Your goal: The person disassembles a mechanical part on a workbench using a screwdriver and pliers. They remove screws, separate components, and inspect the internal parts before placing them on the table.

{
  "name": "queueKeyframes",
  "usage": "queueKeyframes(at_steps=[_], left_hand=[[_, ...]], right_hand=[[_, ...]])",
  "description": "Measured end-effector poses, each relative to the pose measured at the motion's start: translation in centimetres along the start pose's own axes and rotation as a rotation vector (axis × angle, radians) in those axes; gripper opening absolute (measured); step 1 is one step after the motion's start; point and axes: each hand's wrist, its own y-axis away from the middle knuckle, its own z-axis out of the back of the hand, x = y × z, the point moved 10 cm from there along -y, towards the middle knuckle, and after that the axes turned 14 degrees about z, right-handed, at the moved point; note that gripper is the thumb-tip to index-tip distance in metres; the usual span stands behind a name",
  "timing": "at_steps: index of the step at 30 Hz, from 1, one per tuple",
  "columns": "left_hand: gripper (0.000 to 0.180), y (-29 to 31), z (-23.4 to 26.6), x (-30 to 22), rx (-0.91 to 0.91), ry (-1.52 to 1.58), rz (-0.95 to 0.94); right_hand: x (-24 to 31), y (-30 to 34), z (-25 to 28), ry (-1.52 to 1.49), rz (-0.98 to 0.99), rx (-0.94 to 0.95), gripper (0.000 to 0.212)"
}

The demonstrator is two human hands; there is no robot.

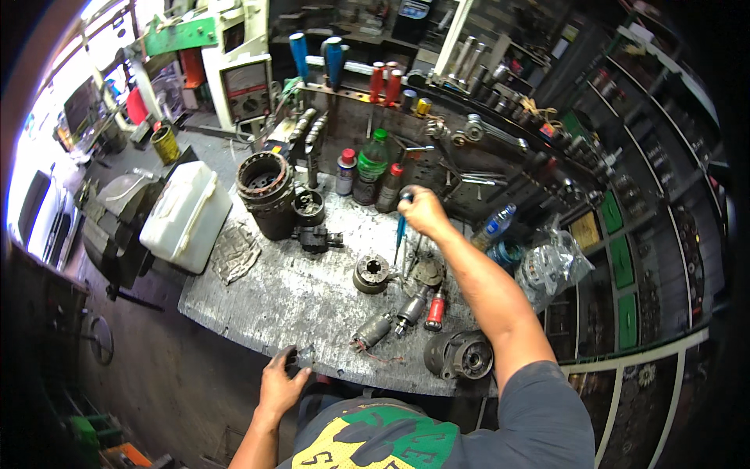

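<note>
My right hand [426,213] is closed at the far side of the metal-topped workbench [273,289], gripping the upper end of a blue-handled screwdriver [401,231]. The screwdriver's thin shaft points down toward the bench, beside a round metal part with a toothed bore [371,273]. At the bench's front edge, my left hand [283,381] holds nothing visible, its thumb and fingers apart. Between the hands lie two cylindrical metal parts [372,331], a red-handled tool [436,313] and a grey round part [428,271]. Near my right forearm sits a round motor housing [461,356].
A large cylindrical housing [267,195] stands at the back left, near a white plastic container [187,217] and a rag [234,252]. Behind the screwdriver are a green-capped bottle [371,168] and spray cans. A plastic bag of parts [551,266] lies to the right.
</note>
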Motion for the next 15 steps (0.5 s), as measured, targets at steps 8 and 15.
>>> queueKeyframes(at_steps=[8,15], left_hand=[[0.081,-5.1,-12.9,-10.6,0.344,-0.544,-0.364],[0.067,-6.0,-16.8,-12.2,0.315,-0.512,-0.444]], right_hand=[[12.3,22.2,23.4,-0.982,0.179,-0.807,0.048],[18.0,36.6,24.0,-0.752,0.224,-0.908,0.034]])
